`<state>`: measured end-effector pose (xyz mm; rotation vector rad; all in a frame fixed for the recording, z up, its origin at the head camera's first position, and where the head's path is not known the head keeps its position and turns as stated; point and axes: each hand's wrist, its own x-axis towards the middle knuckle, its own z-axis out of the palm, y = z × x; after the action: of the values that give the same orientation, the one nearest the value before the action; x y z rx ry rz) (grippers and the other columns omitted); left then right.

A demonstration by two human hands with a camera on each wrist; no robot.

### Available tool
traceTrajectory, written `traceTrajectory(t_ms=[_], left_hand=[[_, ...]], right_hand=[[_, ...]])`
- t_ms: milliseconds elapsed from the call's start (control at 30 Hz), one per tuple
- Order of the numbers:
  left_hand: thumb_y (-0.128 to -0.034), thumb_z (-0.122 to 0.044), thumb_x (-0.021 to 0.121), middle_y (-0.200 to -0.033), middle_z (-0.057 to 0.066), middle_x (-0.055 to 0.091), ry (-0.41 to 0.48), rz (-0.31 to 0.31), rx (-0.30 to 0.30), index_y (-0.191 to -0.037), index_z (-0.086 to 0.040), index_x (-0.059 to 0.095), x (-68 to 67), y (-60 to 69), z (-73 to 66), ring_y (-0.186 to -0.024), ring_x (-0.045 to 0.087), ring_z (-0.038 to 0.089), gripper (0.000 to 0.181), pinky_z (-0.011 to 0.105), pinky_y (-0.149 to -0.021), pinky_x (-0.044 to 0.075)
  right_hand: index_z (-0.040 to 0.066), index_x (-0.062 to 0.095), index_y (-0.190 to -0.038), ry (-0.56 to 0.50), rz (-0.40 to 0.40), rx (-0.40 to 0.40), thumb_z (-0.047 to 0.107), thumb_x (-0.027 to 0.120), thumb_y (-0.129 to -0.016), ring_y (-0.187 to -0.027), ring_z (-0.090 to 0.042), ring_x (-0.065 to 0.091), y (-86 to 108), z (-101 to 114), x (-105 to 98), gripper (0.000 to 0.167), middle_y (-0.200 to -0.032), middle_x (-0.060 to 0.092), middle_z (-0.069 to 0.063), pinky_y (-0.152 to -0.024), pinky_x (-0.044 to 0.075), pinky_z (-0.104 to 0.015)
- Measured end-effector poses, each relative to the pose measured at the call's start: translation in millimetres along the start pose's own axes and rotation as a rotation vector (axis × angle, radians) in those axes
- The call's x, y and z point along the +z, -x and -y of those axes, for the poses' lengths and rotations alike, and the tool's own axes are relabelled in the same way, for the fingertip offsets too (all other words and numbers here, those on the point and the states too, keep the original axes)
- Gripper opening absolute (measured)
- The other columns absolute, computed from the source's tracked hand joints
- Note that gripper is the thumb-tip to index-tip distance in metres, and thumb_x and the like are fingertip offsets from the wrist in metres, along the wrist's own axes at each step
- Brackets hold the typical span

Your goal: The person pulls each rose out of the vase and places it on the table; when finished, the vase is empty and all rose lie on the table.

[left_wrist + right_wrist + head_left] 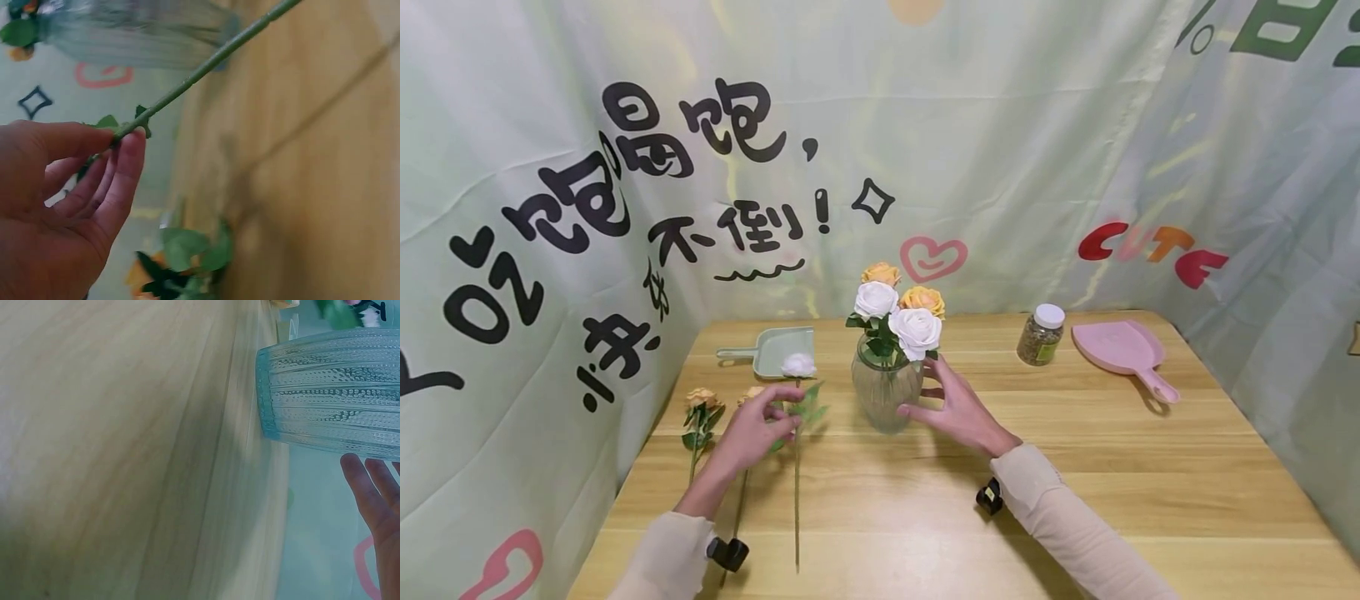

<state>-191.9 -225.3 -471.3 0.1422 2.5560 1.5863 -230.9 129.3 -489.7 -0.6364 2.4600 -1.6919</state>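
Observation:
In the head view, my left hand (762,429) pinches the green stem (797,500) of a white artificial rose (797,365) between thumb and fingertips. The left wrist view shows the pinched stem (206,67) slanting up from the fingers. A ribbed glass vase (886,404) stands upright at the table's middle, holding white roses (916,333) and orange roses (922,300). Beside the vase's right side is my right hand (961,408), fingers spread and extended. In the right wrist view, its fingertips (351,461) meet the edge of the vase (331,394).
Orange roses (702,398) lie on the left of the wooden table (925,533), one partly behind my left hand. A green dustpan (767,354) lies behind them. At the back right are a white-lidded jar (1041,336) and a pink dustpan (1120,346). Printed curtain (1000,167) surrounds the table.

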Motion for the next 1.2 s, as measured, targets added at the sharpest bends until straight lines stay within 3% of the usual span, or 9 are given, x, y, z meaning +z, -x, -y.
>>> traceTrajectory(t_ms=[267,400,667,833,967,1033,1133,1200], left_hand=[[-0.1001,0.0,0.074,-0.143,0.019,0.067,-0.04,-0.01,-0.122,-0.135,-0.008,0.069,31.7,0.6,12.7,-0.087,0.076,0.02,0.036,0.034,-0.073,0.068],[-0.0985,0.001,0.075,-0.142,0.021,0.069,-0.063,-0.003,-0.131,-0.132,-0.008,0.071,39.2,1.1,17.2,-0.091,0.077,0.018,0.035,0.033,-0.075,0.069],[-0.0995,-0.019,0.08,-0.144,0.02,0.069,-0.143,0.044,-0.145,-0.145,-0.008,0.066,30.9,5.3,10.3,-0.108,0.076,0.025,0.049,0.036,-0.083,0.069],[-0.1025,-0.031,0.078,-0.146,0.021,0.068,-0.179,0.045,-0.157,-0.147,-0.008,0.065,17.2,7.0,2.9,-0.102,0.078,0.024,0.051,0.04,-0.086,0.068],[-0.1045,-0.04,0.074,-0.139,0.016,0.072,-0.251,-0.014,-0.133,-0.141,-0.011,0.069,1.7,5.5,-11.0,-0.105,0.077,0.026,0.047,0.042,-0.088,0.066],[-0.1054,-0.04,0.073,-0.136,0.014,0.074,-0.262,-0.046,-0.084,-0.138,-0.012,0.07,-3.2,1.8,-19.3,-0.113,0.074,0.029,0.044,0.045,-0.092,0.065],[-0.1063,-0.036,0.073,-0.138,0.012,0.072,-0.213,-0.05,0.022,-0.139,-0.013,0.069,-3.3,-6.7,-30.4,-0.128,0.068,0.035,0.041,0.053,-0.106,0.062],[-0.1051,-0.037,0.075,-0.146,0.011,0.068,-0.14,-0.013,0.096,-0.145,-0.015,0.065,2.0,-12.6,-36.6,-0.137,0.064,0.038,0.047,0.056,-0.116,0.056]], right_hand=[[0.014,0.03,-0.171,-0.001,-0.006,0.008,0.04,0.091,-0.09,-0.144,-0.045,0.057,0.3,0.9,0.9,0.104,-0.166,0.048,-0.019,-0.116,0.055,-0.056],[0.014,0.032,-0.17,-0.011,-0.004,-0.001,0.039,0.091,-0.09,-0.144,-0.046,0.057,0.5,1.7,1.0,0.102,-0.165,0.048,-0.02,-0.116,0.055,-0.056],[0.018,0.03,-0.171,-0.008,-0.006,-0.002,0.039,0.091,-0.091,-0.145,-0.044,0.057,1.1,2.6,0.7,0.103,-0.165,0.049,-0.019,-0.117,0.055,-0.056],[0.018,0.031,-0.17,-0.002,-0.009,-0.016,0.038,0.09,-0.091,-0.146,-0.043,0.055,0.6,1.3,0.6,0.101,-0.165,0.049,-0.018,-0.118,0.054,-0.057],[0.017,0.033,-0.17,-0.005,-0.005,-0.031,0.036,0.09,-0.092,-0.147,-0.042,0.055,0.2,1.3,1.3,0.099,-0.165,0.05,-0.017,-0.117,0.055,-0.056],[0.017,0.032,-0.17,-0.008,-0.003,-0.028,0.037,0.091,-0.091,-0.146,-0.041,0.055,0.2,1.3,1.2,0.1,-0.164,0.05,-0.017,-0.117,0.055,-0.055],[0.017,0.031,-0.17,-0.008,-0.002,-0.019,0.037,0.091,-0.091,-0.146,-0.042,0.056,0.4,0.5,0.4,0.102,-0.164,0.05,-0.017,-0.117,0.055,-0.055],[0.017,0.032,-0.17,-0.006,-0.003,-0.014,0.038,0.091,-0.09,-0.145,-0.043,0.056,0.8,0.2,-0.4,0.101,-0.164,0.05,-0.018,-0.116,0.056,-0.055]])
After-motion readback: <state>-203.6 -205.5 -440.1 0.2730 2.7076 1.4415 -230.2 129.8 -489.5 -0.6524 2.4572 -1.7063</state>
